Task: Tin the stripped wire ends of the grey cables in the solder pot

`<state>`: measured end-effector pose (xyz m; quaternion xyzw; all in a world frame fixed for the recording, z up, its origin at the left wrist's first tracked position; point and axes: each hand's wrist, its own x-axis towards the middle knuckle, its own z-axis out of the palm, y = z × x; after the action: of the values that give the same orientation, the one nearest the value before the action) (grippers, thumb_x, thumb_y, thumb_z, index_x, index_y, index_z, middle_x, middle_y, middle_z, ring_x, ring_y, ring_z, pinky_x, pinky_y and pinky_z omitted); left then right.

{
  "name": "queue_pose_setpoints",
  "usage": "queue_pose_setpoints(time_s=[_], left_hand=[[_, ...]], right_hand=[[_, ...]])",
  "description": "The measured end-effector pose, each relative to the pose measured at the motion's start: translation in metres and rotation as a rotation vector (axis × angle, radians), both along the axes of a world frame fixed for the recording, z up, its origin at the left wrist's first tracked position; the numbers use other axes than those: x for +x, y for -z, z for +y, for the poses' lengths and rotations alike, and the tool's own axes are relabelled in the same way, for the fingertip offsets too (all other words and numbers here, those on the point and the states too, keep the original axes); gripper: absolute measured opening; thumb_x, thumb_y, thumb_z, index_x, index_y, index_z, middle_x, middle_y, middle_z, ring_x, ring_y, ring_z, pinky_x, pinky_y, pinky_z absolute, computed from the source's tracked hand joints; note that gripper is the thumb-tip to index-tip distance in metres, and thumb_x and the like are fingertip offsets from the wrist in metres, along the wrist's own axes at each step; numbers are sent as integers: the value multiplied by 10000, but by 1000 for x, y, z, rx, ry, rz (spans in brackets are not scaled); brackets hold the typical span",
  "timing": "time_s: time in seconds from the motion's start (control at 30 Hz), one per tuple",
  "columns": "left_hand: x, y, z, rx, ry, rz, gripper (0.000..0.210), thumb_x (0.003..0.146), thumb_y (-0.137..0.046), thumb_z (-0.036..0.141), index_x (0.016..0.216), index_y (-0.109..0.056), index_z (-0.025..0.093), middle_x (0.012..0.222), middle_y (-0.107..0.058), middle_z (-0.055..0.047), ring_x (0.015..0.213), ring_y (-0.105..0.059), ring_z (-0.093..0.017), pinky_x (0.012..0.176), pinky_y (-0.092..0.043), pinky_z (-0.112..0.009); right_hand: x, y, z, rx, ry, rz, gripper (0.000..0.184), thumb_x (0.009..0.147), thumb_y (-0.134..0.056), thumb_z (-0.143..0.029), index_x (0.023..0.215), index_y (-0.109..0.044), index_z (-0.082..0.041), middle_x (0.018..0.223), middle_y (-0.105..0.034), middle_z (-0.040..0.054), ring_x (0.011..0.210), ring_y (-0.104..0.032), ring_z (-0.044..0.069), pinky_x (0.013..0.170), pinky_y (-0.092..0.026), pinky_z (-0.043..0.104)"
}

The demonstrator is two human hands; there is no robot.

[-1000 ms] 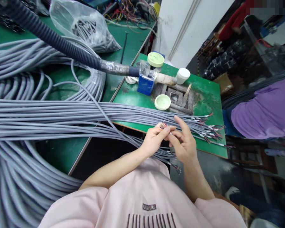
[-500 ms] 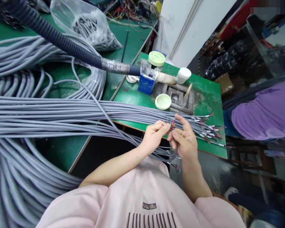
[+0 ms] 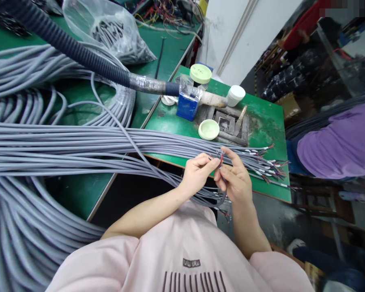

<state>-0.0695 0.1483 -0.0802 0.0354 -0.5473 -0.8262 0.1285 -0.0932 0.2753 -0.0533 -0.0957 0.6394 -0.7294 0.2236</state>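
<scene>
My right hand grips the end of a grey cable, whose thin coloured wires fan upward between my hands. Its thumb and lower fingers close around the cable, while the index finger stretches up behind the wires. From the left, my left hand pinches at the same wires with thumb and forefinger; the strands inside the pinch are too small to count. Right behind both hands, a bundle of grey cables runs across the green table, its stripped ends showing red and dark wires with white sleeves.
A soldering pot is set behind the bundle, with a ribbed hose, a blue box, a pale green lid and a white jar around it. Coiled cables fill the left. A person in purple is at right.
Both hands stay almost in place at the wires. My right index finger has bent slightly inward toward the wire tips.
</scene>
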Motion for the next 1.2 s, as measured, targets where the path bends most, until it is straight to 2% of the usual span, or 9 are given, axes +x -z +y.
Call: queue_pose_setpoints(time_s=[0.23,0.47,0.8,0.87,0.93,1.03,1.1,1.13,1.2], left_hand=[[-2,2,3,70,4,-55,347,788,-711,430,555,-654,179,679,-583,-19,748,-576,-144,767,-445,-291],[-3,2,4,74,6,-68,339,791,-711,412,560,-653,172,678,-588,-20,744,-582,-139,750,-451,-279],[-4,5,5,95,3,-83,328,782,-719,390,553,-639,171,672,-587,-9,721,-576,-121,732,-456,-255],[-5,4,5,82,26,-79,340,781,-715,409,554,-639,168,678,-592,-11,712,-570,-119,732,-457,-256],[-5,4,5,60,110,-74,312,779,-712,429,614,-670,167,719,-620,-19,721,-579,-125,738,-463,-263],[-3,9,1,-79,238,-54,246,790,-705,406,864,-728,173,780,-659,-30,717,-598,-134,716,-472,-274],[0,15,-5,-316,222,13,241,818,-684,352,978,-722,176,788,-665,-33,721,-599,-139,717,-463,-285],[0,19,-8,-472,191,66,220,837,-667,327,990,-722,179,801,-671,-37,750,-602,-147,739,-453,-296],[1,27,-14,-800,125,167,184,873,-630,304,991,-722,197,873,-693,-48,826,-600,-170,783,-416,-331]], right_hand=[[-3,1,0,-79,-38,-63,594,811,-668,-338,1337,-401,-269,604,-610,-66,338,-388,63,348,-280,162],[-4,3,1,-168,-63,-115,570,811,-670,-287,1319,-414,-261,616,-634,-52,334,-386,55,349,-271,153],[-5,4,1,-182,-68,-124,560,812,-676,-291,1309,-422,-258,608,-638,-45,331,-386,56,356,-288,155],[-4,3,1,-170,-52,-122,564,804,-679,-301,1306,-425,-259,603,-633,-48,331,-382,58,356,-290,159],[-2,1,7,-145,-10,-108,566,798,-681,-313,1304,-432,-263,604,-628,-52,332,-379,60,353,-288,164],[5,1,35,-53,114,-58,556,798,-674,-334,1302,-451,-263,616,-625,-49,336,-392,66,361,-286,174],[14,7,72,68,238,-10,509,801,-661,-361,1267,-497,-238,631,-628,-35,356,-440,82,385,-326,196],[21,13,94,166,311,13,461,797,-653,-389,1206,-545,-207,642,-634,-16,377,-479,100,406,-365,217],[36,27,142,493,461,45,418,807,-604,-454,1103,-620,-159,732,-680,54,493,-593,162,513,-477,292]])
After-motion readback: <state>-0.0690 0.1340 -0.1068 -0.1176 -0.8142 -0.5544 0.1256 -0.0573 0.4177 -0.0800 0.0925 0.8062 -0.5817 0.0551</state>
